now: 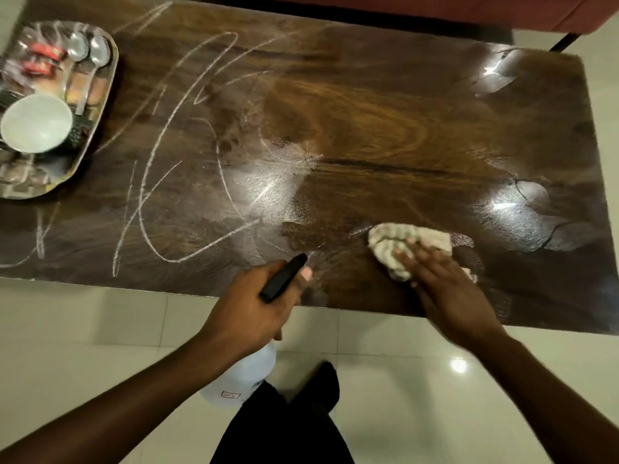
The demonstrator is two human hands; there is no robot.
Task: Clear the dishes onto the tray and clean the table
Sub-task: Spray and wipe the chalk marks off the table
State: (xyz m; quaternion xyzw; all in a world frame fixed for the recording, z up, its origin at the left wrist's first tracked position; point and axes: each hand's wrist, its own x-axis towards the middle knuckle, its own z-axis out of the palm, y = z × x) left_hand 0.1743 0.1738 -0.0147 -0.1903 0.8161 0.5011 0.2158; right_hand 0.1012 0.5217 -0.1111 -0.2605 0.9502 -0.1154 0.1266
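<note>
- The left hand [264, 298] grips a spray bottle [243, 376] by its black trigger head, nozzle aimed at the table [368, 128]; the white body hangs below the table's near edge.
- The right hand [445, 283] presses flat on a crumpled pale cloth [398, 241] near the front edge.
- White scribbled lines [174, 142] cover the table's left half; wet patches shine on the right.
- At the far left, a metal tray [100, 105] holds a white bowl [35, 123], two spoons [87, 53] and blurred red items, possibly small packets.
</note>
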